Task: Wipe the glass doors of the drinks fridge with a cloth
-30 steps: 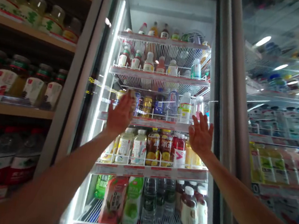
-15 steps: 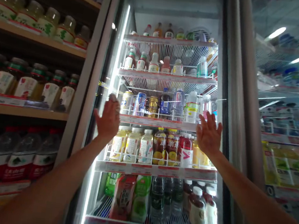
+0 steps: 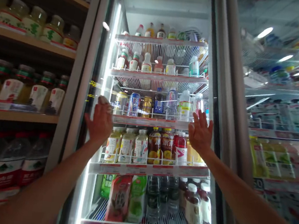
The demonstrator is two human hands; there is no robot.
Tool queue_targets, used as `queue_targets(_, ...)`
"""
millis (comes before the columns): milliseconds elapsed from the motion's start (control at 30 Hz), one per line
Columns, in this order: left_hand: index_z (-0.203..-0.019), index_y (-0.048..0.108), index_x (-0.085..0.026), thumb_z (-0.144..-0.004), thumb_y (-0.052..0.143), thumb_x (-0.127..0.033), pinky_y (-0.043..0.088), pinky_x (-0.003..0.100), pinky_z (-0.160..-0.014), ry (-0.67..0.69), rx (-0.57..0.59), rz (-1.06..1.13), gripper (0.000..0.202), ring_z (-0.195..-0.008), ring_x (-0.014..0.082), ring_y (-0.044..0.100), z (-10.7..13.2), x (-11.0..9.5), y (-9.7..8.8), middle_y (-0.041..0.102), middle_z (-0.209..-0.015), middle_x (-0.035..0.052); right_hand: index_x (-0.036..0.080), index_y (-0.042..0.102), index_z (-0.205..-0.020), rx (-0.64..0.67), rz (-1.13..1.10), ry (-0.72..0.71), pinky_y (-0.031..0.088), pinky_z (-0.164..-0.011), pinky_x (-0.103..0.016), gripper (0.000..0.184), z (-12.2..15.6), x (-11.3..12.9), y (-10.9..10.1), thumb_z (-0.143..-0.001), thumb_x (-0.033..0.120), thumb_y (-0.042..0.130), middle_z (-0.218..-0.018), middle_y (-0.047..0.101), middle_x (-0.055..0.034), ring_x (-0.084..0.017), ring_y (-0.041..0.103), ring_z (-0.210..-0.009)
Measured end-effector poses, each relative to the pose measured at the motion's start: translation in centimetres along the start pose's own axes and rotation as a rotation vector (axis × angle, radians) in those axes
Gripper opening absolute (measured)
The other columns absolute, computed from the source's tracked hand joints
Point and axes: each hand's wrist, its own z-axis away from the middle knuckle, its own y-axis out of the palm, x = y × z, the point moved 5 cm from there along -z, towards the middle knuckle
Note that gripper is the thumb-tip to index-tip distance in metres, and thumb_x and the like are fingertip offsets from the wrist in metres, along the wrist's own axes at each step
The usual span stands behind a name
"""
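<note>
I stand facing a lit drinks fridge with a glass door (image 3: 222, 99). My left hand (image 3: 99, 122) is raised against the glass near the door's left edge, at the height of the can shelf (image 3: 148, 121). Its fingers curl over a small pale wad (image 3: 103, 100), perhaps a cloth. My right hand (image 3: 200, 132) lies flat on the glass near the right edge, fingers spread, holding nothing. Behind the glass, cans (image 3: 133, 104) and juice bottles (image 3: 141, 146) stand in rows.
Wooden shelves (image 3: 20, 116) to the left carry jars and large bottles. A second glass-fronted fridge (image 3: 280, 135) stands to the right. Lower fridge shelves hold cartons and dark bottles (image 3: 192, 210).
My left hand has slid leftwards across the glass, from the middle of the can shelf to the door's left edge. My right hand has kept its place on the glass.
</note>
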Motion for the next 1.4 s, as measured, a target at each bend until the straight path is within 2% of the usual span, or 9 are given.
queue_targets(100,-0.138,0.034,-0.008,-0.091,0.025,-0.030,0.010,0.068,-0.107,-0.108,-0.041,-0.014,0.053,-0.138,0.0346,0.024,-0.3,0.9,-0.4,0.025,-0.149,0.0204,0.019,0.028,-0.143,-0.004,-0.009,-0.006,0.016,-0.111,-0.047,0.054,0.0,0.1,0.1,-0.094,0.039,0.024,-0.148,0.032,-0.0100,-0.022,0.025,-0.139)
queue_targets(300,-0.137,0.039,-0.022,-0.092,0.028,-0.029,0.013,0.050,-0.115,0.240,0.142,0.081,0.047,-0.138,0.0202,0.025,1.9,-10.2,3.8,0.032,-0.148,0.0066,0.019,0.028,-0.143,0.041,-0.012,-0.038,0.019,-0.111,-0.046,0.053,-0.1,-0.2,0.0,-0.094,0.037,0.021,-0.147,0.035,-0.0097,-0.020,0.027,-0.138)
queue_targets(400,-0.138,0.038,-0.022,-0.091,0.030,-0.028,0.010,0.053,-0.114,0.286,0.157,0.084,0.048,-0.137,0.0222,0.029,1.6,-8.8,3.4,0.035,-0.146,0.0089,0.018,0.028,-0.142,0.045,-0.005,-0.058,0.020,-0.111,-0.046,0.053,-0.2,-0.9,-1.0,-0.094,0.037,0.022,-0.147,0.035,-0.0095,-0.020,0.026,-0.138)
queue_targets(533,-0.141,0.031,-0.018,-0.092,0.029,-0.030,0.009,0.061,-0.110,0.026,-0.012,0.035,0.051,-0.138,0.0275,0.024,-0.1,-5.1,1.9,0.028,-0.148,0.0143,0.020,0.022,-0.145,0.035,-0.005,-0.065,0.020,-0.112,-0.045,0.053,0.0,-1.8,-2.2,-0.094,0.035,0.023,-0.150,0.030,-0.0079,-0.019,0.022,-0.140)
queue_targets(733,-0.141,0.030,-0.023,-0.093,0.027,-0.023,0.013,0.050,-0.115,0.532,0.176,0.125,0.048,-0.139,0.0181,0.023,4.6,-18.6,5.4,0.032,-0.148,0.0047,0.021,0.019,-0.146,0.045,-0.029,-0.069,0.021,-0.111,-0.046,0.054,0.9,-0.4,-1.6,-0.094,0.035,0.022,-0.148,0.033,-0.0090,-0.020,0.024,-0.139)
queue_targets(800,-0.140,0.033,-0.023,-0.092,0.030,-0.022,0.014,0.050,-0.114,0.638,0.222,0.136,0.048,-0.139,0.0188,0.024,5.9,-20.4,6.0,0.032,-0.148,0.0047,0.021,0.021,-0.145,0.042,-0.033,-0.068,0.021,-0.111,-0.046,0.053,1.2,-0.1,-1.4,-0.094,0.035,0.022,-0.147,0.034,-0.0095,-0.020,0.025,-0.139)
queue_targets(1067,-0.141,0.031,-0.020,-0.092,0.030,-0.029,0.011,0.058,-0.112,0.015,0.009,0.066,0.049,-0.139,0.0259,0.024,1.7,-8.5,3.6,0.028,-0.149,0.0119,0.022,0.019,-0.146,0.051,-0.045,-0.033,0.018,-0.112,-0.047,0.054,2.6,-0.2,-1.4,-0.093,0.036,0.024,-0.149,0.032,-0.0080,-0.021,0.024,-0.139)
queue_targets(1267,-0.142,0.027,-0.024,-0.093,0.030,-0.022,0.010,0.049,-0.115,0.570,0.208,0.105,0.050,-0.140,0.0173,0.021,8.1,-16.7,5.2,0.030,-0.149,0.0040,0.019,0.030,-0.141,0.045,-0.109,-0.070,0.019,-0.112,-0.046,0.051,2.7,5.0,-0.3,-0.094,0.036,0.022,-0.147,0.036,-0.0096,-0.020,0.024,-0.139)
queue_targets(1400,-0.140,0.033,-0.023,-0.093,0.031,-0.026,0.009,0.049,-0.115,0.437,0.199,0.045,0.047,-0.138,0.0196,0.026,8.3,-9.6,3.8,0.033,-0.147,0.0076,0.020,0.030,-0.141,0.076,-0.099,-0.078,0.018,-0.112,-0.047,0.050,2.9,5.4,-0.1,-0.094,0.035,0.025,-0.147,0.035,-0.0090,-0.021,0.023,-0.140)
